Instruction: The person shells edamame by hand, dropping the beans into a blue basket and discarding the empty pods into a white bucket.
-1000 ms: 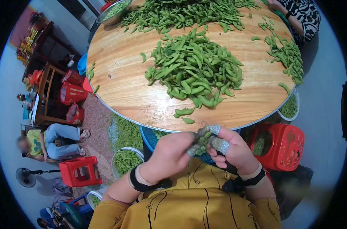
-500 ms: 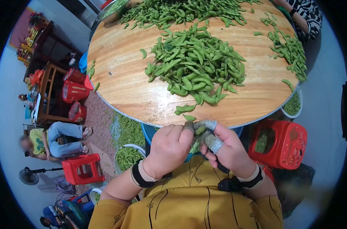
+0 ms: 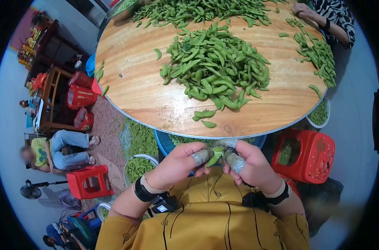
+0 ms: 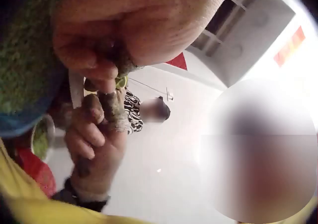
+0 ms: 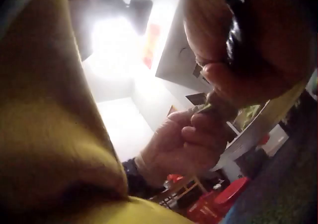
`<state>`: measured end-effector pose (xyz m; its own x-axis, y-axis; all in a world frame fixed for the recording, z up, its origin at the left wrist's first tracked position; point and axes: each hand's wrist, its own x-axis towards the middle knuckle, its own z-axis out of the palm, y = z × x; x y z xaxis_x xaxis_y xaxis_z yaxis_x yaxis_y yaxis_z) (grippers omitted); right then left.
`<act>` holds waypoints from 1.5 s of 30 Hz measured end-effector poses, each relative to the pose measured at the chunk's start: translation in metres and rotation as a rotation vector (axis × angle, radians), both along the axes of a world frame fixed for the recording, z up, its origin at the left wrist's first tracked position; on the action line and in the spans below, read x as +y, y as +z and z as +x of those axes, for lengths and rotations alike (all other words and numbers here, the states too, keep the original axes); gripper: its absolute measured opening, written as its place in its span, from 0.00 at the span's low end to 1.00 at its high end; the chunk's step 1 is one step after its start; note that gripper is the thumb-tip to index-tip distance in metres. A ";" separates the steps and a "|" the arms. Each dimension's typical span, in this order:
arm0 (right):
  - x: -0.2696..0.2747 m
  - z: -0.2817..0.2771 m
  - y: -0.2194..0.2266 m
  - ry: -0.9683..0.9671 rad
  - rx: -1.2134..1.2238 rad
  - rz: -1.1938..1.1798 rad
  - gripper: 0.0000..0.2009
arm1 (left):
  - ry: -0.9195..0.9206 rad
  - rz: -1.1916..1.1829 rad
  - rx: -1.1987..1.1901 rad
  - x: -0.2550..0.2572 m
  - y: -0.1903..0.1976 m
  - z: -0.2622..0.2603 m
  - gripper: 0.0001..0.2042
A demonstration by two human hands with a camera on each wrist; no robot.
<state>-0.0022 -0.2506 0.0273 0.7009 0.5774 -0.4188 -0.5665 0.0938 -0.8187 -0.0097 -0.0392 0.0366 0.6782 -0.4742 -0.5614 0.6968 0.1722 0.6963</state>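
A green pod [image 3: 215, 157] is pinched between both hands, just below the table's near edge in the head view. The left hand [image 3: 180, 163] holds its left side with wrapped thumb and finger. On the other side the right hand [image 3: 253, 163] grips it, its thumb and forefinger covered in silvery wrapping. In the left wrist view, the left hand [image 4: 134, 25] and right hand [image 4: 97, 139] meet fingertip to fingertip around a bit of green [image 4: 120, 82]. A heap of green pods [image 3: 218, 62] lies on the round wooden table [image 3: 135, 98], with a few loose pods [image 3: 204, 113] near the edge.
A blue basin [image 3: 164, 141] sits under the table edge, below the hands. Beside it stands a bucket of pods [image 3: 139, 167]. Red stools [image 3: 312, 156] are at right and left. Another person's hand [image 3: 305, 11] is at the far right; a seated person [image 3: 66, 150] is at left.
The left hand has shifted left and turned, showing its wrapped thumb and a green pod between the hands. The other person's hand has come further into view at the table.
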 end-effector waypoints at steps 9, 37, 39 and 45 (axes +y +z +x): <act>0.009 -0.001 -0.019 -0.118 -0.999 -0.486 0.13 | -0.240 0.463 -0.690 0.001 -0.004 -0.005 0.07; 0.010 0.007 -0.002 -0.076 -0.160 -0.135 0.07 | -0.179 0.273 -0.513 0.004 -0.004 -0.004 0.08; 0.006 0.009 -0.003 -0.031 -0.165 -0.036 0.07 | -0.140 0.186 -0.440 0.003 -0.005 -0.004 0.09; 0.009 0.008 -0.001 -0.082 -0.055 0.323 0.07 | -0.050 -0.624 0.104 0.002 -0.008 0.001 0.09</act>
<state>0.0056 -0.2419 0.0260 0.7668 0.6149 -0.1842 -0.5025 0.3965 -0.7683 -0.0087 -0.0377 0.0285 0.6039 -0.7630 -0.2305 0.7728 0.4897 0.4036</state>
